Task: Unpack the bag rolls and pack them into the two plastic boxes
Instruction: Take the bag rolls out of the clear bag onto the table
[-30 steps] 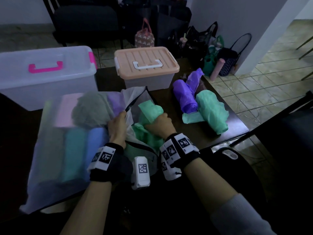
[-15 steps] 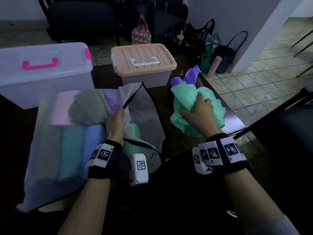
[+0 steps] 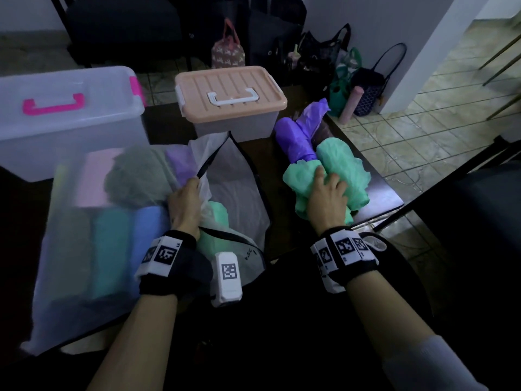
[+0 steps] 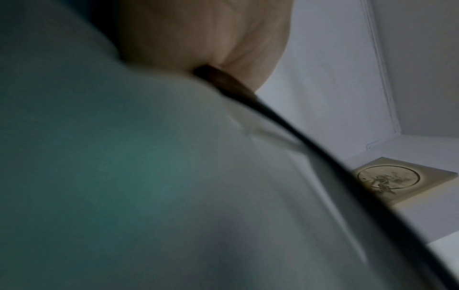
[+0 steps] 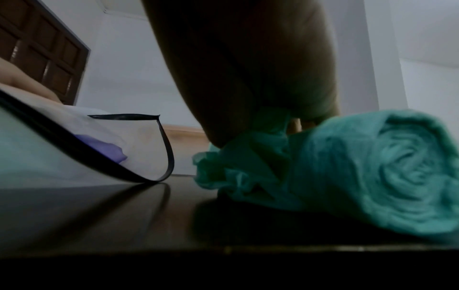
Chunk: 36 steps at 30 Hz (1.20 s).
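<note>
A translucent storage bag [image 3: 84,249] lies on the dark table [image 3: 386,198], with several coloured bag rolls inside and a green roll [image 3: 217,218] at its mouth. My left hand [image 3: 191,183] pinches the bag's black-trimmed rim [image 4: 273,113] and holds it up. To the right, my right hand [image 3: 328,179] grips a crumpled green roll [image 3: 298,182] that rests on the table against a second green roll [image 3: 344,165]. Purple rolls [image 3: 296,136] lie just behind them. Both boxes stand at the back with lids on, a clear one with a pink handle [image 3: 70,122] and a peach-lidded one [image 3: 231,91].
The table's right edge runs close behind the green rolls, with tiled floor [image 3: 423,122] beyond it. Handbags [image 3: 352,69] and a dark chair [image 3: 127,29] stand on the floor behind the table. A bare strip of table shows between the bag and the rolls.
My right hand pulled a green roll out of the bag, carried it right and set it down beside the other green roll. The left hand stayed on the bag's rim.
</note>
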Available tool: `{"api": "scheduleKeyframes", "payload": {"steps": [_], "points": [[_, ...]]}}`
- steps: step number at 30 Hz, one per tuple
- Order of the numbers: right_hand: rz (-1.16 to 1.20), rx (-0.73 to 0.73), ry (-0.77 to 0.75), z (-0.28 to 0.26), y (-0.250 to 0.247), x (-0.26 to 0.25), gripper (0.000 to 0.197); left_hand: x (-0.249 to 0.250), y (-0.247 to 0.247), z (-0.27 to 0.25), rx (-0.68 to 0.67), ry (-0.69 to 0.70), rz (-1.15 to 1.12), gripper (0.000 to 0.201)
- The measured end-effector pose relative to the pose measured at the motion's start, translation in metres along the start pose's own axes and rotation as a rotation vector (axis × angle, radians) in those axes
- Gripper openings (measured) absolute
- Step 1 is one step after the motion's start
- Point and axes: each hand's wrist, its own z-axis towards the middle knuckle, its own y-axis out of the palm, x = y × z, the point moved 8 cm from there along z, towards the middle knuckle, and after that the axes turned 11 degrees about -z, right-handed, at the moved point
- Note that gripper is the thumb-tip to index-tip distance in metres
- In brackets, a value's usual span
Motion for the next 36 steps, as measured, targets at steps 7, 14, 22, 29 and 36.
{"api": "scheduleKeyframes", "payload": {"steps": [7,14,22,29,36], "points": [[-0.001,-0.037,-0.005,0.010,0.003,-0.001,0.056,0.000,-0.001,0.000,0.004,-0.032,0.009,0.027],[0.292,-0.115,-0.072,0.007,-0.043,-0.009,0.089,0.024,-0.009,-0.003,0.001,-0.015,0.024,0.023],[0.843,-0.532,-0.246,-0.042,-0.045,-0.119,0.019,0.045,-0.033,-0.007,-0.075,0.102,0.216,0.023],[0.635,-0.807,-0.208,-0.082,-0.001,-0.147,0.063,0.057,-0.051,-0.009,-0.049,0.120,0.209,0.026],[0.725,-0.759,-0.172,-0.081,0.002,-0.152,0.059,0.057,-0.057,-0.012,-0.014,0.106,0.102,0.011]]}}
